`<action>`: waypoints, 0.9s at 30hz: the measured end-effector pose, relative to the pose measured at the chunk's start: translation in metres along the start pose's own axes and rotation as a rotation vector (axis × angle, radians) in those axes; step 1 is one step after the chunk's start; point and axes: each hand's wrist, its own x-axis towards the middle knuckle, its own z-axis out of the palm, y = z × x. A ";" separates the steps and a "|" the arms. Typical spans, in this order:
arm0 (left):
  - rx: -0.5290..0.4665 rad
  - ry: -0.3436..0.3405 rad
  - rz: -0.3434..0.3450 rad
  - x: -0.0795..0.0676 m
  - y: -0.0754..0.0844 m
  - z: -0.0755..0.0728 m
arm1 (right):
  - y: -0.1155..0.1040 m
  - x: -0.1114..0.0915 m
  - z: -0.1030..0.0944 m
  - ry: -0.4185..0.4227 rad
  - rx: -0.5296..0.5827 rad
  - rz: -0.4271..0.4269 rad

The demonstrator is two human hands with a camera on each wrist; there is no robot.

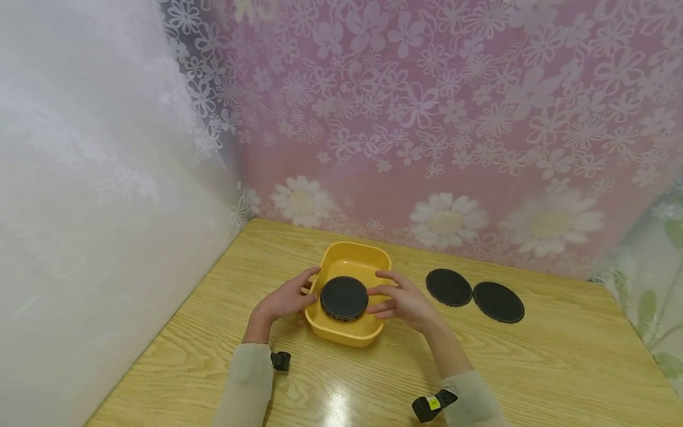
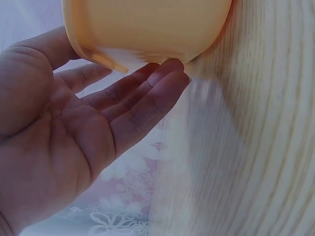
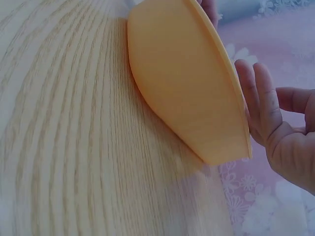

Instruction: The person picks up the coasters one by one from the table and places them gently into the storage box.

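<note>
A yellow plastic basin stands on the table with black round coasters stacked inside it. My left hand holds the basin's left side, thumb over the rim and the other fingers against the outer wall, as the left wrist view shows. In that view the hand is palm up beside the wall. Over the basin's right rim, my right hand reaches with spread fingers, their tips close to the stack's right edge. The right wrist view shows these fingers relaxed by the rim, gripping nothing.
Two more black coasters, a left one and a right one, lie flat side by side on the wooden table, right of the basin. A pink flowered curtain hangs along the back edge, and a white sheet along the left.
</note>
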 end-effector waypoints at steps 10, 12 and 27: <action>0.021 0.007 0.002 0.001 -0.001 0.001 | 0.009 -0.020 -0.021 -0.011 0.044 -0.032; 0.020 0.008 0.003 0.001 -0.002 0.002 | 0.012 -0.027 -0.026 -0.006 0.051 -0.043; 0.019 0.018 0.010 0.001 -0.002 0.004 | 0.039 -0.068 -0.062 0.037 0.078 -0.118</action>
